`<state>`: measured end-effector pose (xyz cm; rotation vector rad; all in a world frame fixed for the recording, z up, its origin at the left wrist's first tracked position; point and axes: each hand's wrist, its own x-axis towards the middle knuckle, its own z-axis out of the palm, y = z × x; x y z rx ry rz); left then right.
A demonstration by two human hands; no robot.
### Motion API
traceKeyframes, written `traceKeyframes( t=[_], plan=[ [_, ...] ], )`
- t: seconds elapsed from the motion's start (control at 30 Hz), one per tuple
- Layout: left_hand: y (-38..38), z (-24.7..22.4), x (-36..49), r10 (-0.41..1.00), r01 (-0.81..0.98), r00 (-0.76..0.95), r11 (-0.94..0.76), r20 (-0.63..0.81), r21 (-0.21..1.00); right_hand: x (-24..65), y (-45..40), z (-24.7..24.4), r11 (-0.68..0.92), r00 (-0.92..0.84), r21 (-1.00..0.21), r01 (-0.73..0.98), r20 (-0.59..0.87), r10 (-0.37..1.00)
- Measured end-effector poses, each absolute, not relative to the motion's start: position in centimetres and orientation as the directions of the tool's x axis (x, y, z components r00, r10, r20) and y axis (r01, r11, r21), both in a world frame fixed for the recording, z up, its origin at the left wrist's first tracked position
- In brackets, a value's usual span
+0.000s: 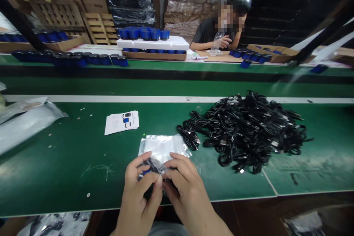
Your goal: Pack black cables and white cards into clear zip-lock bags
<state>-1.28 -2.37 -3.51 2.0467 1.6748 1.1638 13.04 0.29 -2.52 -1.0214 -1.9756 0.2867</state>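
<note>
A: Head view. Hands first?

B: 2 hands, low centre, at the near edge of the green table (66, 177). Left hand (142, 190): thumb and forefinger pinched together on a small clear bag (158, 166). Right hand (186, 180): fingers curled, tips closed on the same bag from the other side.

A: Contents?

B: Something dark, plus a patch of blue. Fingers cover part; cannot tell what it is.

A: Just beyond?

B: Flat stack of clear bags (163, 146) on the table. At its right, a small cable bundle (189, 137), then a large heap of black cables (251, 129), metal plugs showing.

A: Left side?

B: Stack of printed leaflets (122, 122), slightly fanned. Farther left, a large plastic bag (30, 121).

A: Far side?

B: Raised ledge. Blue-and-black canisters (138, 34) stand on a white slab (153, 42); more in rows to the left. Right of the slab, a co-worker (207, 33) leans on the ledge, 1 hand near a clear bottle (217, 44).
</note>
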Motion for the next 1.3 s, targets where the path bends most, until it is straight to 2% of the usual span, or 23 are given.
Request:
traceKeyframes(
  t=[0.13,0.27,0.33,0.37,0.43,0.5,0.57,0.67,0.83,0.97,1.03,1.13,1.17,1.2,1.3],
  plan=[
    [-2.9,-3.7,-0.8,0.898,0.709,-0.017,-0.300,0.440,0.638,13.4,0.7,-2.7,0.664,-0.335,-0.553,0.503,0.584,0.740],
    [-3.1,-3.1,-1.0,0.910,0.680,-0.007,-0.299,0.414,0.670,13.8,0.5,-2.0,0.482,-0.307,-0.780,0.399,0.382,0.872],
    [-2.9,-2.5,-1.6,0.910,0.636,-0.124,-0.232,0.395,0.736,14.0,0.5,-1.6,0.341,-0.247,-0.872,0.350,0.265,0.932],
    [-2.7,-2.2,-2.0,0.915,0.574,-0.217,-0.163,0.341,0.802,14.1,0.5,-1.5,0.272,-0.216,-0.904,0.329,0.209,0.954],
    [-2.4,-1.6,-2.7,0.931,0.361,-0.355,0.051,0.087,0.931,14.4,0.6,-1.5,0.161,-0.175,-0.947,0.279,0.115,0.978],
    [-2.1,-1.1,-3.1,0.917,0.133,-0.329,0.282,-0.226,0.950,14.6,0.8,-1.6,0.085,-0.173,-0.974,0.211,0.048,0.984],
    [-2.0,-0.9,-3.4,0.889,0.049,-0.276,0.393,-0.366,0.918,14.7,0.9,-1.6,0.041,-0.190,-0.989,0.141,0.013,0.982],
    [-2.1,-0.9,-3.5,0.887,0.025,-0.280,0.390,-0.368,0.921,14.9,1.0,-1.4,-0.008,-0.233,-0.997,0.073,-0.025,0.972],
    [-2.2,-0.6,-3.0,0.830,-0.247,-0.258,0.438,-0.494,0.864,15.0,1.0,-1.2,0.067,-0.243,-0.997,0.049,0.053,0.968],
    [-2.3,-0.5,-2.6,0.819,-0.256,-0.281,0.438,-0.500,0.862,15.2,0.9,-1.2,0.081,-0.230,-0.996,0.031,0.072,0.971],
    [-2.3,-0.5,-2.6,0.825,-0.250,-0.264,0.442,-0.500,0.862,15.4,0.8,-1.2,0.158,-0.241,-0.987,0.027,0.147,0.959],
    [-2.4,-0.5,-2.4,0.817,-0.310,-0.207,0.467,-0.538,0.828,15.6,0.8,-1.1,0.362,-0.247,-0.927,0.096,0.330,0.911],
    [-2.4,-0.5,-2.2,0.817,-0.323,-0.200,0.467,-0.541,0.823,15.6,0.9,-1.1,0.374,-0.233,-0.919,0.121,0.340,0.911],
    [-2.6,-0.6,-2.1,0.819,-0.325,-0.201,0.461,-0.537,0.825,15.5,0.9,-1.2,0.343,-0.208,-0.929,0.140,0.311,0.927],
    [-3.0,-0.7,-1.5,0.848,-0.291,-0.225,0.411,-0.479,0.864,15.1,1.1,-1.3,0.118,-0.141,-0.983,0.139,0.098,0.985]
  ],
)
